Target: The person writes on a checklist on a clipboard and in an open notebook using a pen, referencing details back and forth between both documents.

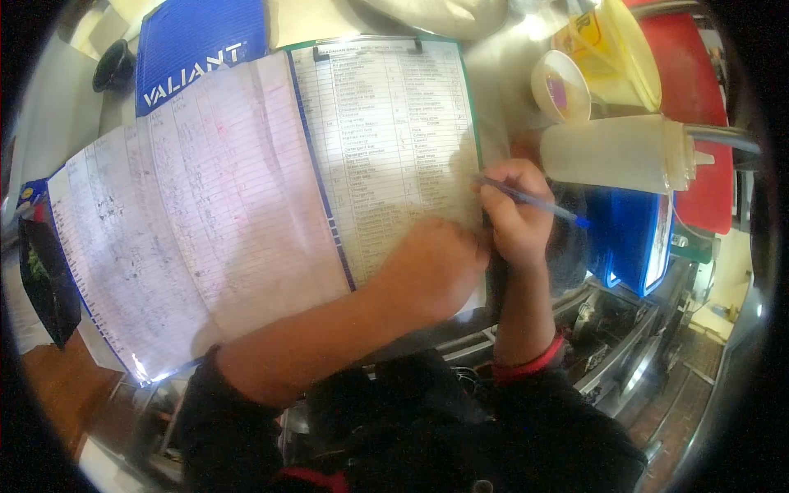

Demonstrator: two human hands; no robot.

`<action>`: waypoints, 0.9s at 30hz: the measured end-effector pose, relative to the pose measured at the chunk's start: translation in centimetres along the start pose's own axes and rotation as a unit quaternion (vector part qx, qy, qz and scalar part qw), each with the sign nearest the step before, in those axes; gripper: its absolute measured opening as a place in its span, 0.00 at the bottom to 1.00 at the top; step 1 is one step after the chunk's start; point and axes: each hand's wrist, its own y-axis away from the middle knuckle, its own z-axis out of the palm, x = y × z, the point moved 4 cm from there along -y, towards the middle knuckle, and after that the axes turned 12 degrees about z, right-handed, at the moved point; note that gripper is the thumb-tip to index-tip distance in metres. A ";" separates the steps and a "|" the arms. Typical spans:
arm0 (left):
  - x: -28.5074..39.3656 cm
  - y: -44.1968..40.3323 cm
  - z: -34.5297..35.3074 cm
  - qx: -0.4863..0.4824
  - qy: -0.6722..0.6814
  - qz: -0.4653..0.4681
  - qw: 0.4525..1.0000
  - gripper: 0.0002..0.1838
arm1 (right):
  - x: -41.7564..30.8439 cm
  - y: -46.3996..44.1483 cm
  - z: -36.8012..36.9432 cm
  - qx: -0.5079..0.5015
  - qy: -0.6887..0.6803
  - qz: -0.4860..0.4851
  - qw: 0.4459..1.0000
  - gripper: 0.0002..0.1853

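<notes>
"What did you see nearest the body?"

"The left hand [448,255]. It lay curled over the lower right part of the printed sheet [386,156], fingers folded under. I couldn't tell whether it held anything. Just past it, the right hand [519,220] had a pen [541,201] pinched between thumb and fingers."

"And how did the pen lie against the paper?"

"On a slant. One end pointed left and away from the person, at the sheet's right edge; the blue end stuck out to the right, beyond the hand. I couldn't make out whether the inner end touched the paper."

"So the sheet was on which side of the right hand?"

"Its left. The long axis ran away from the person, so the pen sat aslant to it. The left hand was nearer the bottom rows, the right nearer the side edge, higher up."

"Anything farther out?"

"A ruled ledger [238,181] to the sheet's left, a squeeze bottle [608,154] to the right hand's right, then the clip [366,48] across the sheet's far end."
</notes>
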 end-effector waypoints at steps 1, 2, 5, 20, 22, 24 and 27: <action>0.0 0.0 0.1 0.006 -0.014 0.006 1.000 0.11 | 0.0 -0.1 0.1 0.000 0.001 0.000 1.000 0.05; 0.1 0.0 0.2 0.011 -0.029 0.012 0.999 0.11 | -0.2 -0.1 0.3 0.011 -0.009 -0.036 0.999 0.04; 0.1 -0.1 0.3 -0.004 -0.035 0.010 0.999 0.10 | -0.3 -0.4 0.1 0.027 -0.019 -0.086 0.996 0.05; 0.2 -0.2 -0.5 0.044 -0.028 0.015 0.999 0.08 | 0.1 -0.9 0.2 0.029 -0.026 -0.069 0.997 0.03; 0.2 -0.2 -0.4 0.044 -0.026 0.014 0.999 0.08 | -0.2 -0.9 0.3 0.029 -0.023 -0.068 0.997 0.03; 0.2 -0.2 -0.4 0.044 -0.023 0.013 0.999 0.08 | -0.5 -0.9 0.3 0.033 0.038 -0.080 0.996 0.01; 0.3 -0.1 -0.6 0.047 -0.034 0.016 0.998 0.07 | -0.9 -0.9 0.4 0.027 0.048 -0.084 0.995 0.01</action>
